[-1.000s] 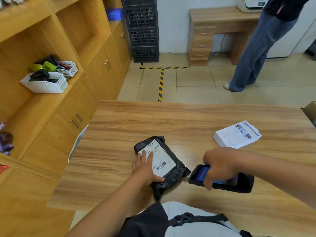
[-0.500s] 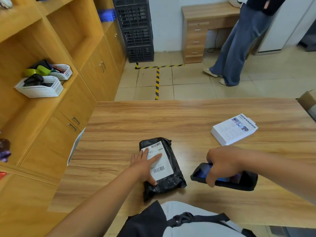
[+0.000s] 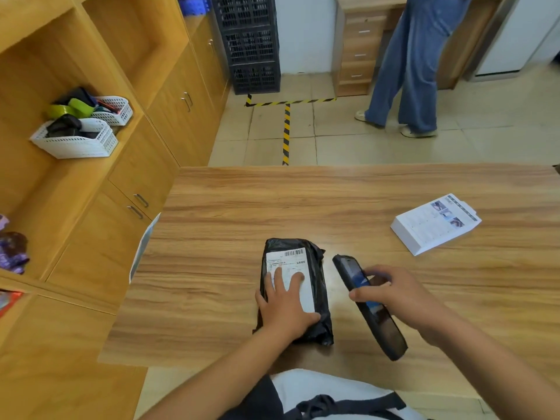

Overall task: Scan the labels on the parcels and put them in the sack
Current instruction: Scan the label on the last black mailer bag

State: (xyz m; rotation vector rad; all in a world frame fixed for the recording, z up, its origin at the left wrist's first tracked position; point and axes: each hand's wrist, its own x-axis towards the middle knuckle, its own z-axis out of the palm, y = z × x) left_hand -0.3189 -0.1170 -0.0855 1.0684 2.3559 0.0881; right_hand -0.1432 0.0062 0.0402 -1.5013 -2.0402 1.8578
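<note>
A black plastic parcel (image 3: 316,262) with a white barcode label (image 3: 289,258) lies on the wooden table (image 3: 227,225) near its front edge. My left hand (image 3: 286,304) lies flat on the parcel's near half, fingers spread over the label. My right hand (image 3: 394,294) grips a black handheld scanner (image 3: 368,304), held just right of the parcel with its head pointing away from me. A white sack edge (image 3: 142,244) shows at the table's left side.
A white printed box (image 3: 435,222) lies at the table's right. Wooden shelves and cabinets (image 3: 145,165) with white baskets (image 3: 75,140) line the left. Beyond the table, a person in jeans (image 3: 412,65) stands by a desk, next to stacked black crates (image 3: 250,43).
The parcel has turned so its label runs lengthwise away from me. My right hand has swung the scanner from crosswise to pointing forward beside the parcel. The person behind has stepped left.
</note>
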